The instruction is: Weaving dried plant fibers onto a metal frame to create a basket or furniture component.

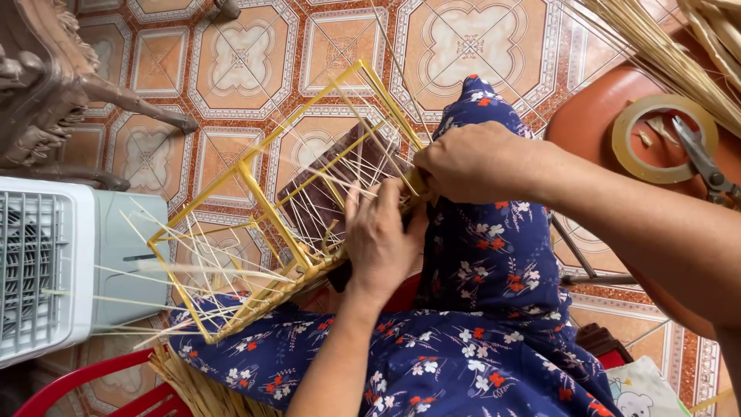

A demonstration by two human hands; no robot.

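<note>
A box-shaped frame of yellow bamboo strips [255, 197] rests on my lap, over blue flowered cloth [478, 309]. Thin pale bamboo slivers [231, 270] run through it and stick out to the left. My left hand [378, 239] lies flat against the near side of the frame, fingers spread over the slivers. My right hand [471, 162] is closed on the frame's right corner, pinching a strip there. A dark brown board [340, 181] shows behind the slivers inside the frame.
A white fan heater [69, 262] stands at the left. Carved wooden furniture legs [62, 85] are at the top left. A red-brown stool [610, 100] at the right carries a tape roll [664, 139], scissors [706, 166] and a bundle of bamboo sticks [664, 46]. Patterned floor tiles lie beyond.
</note>
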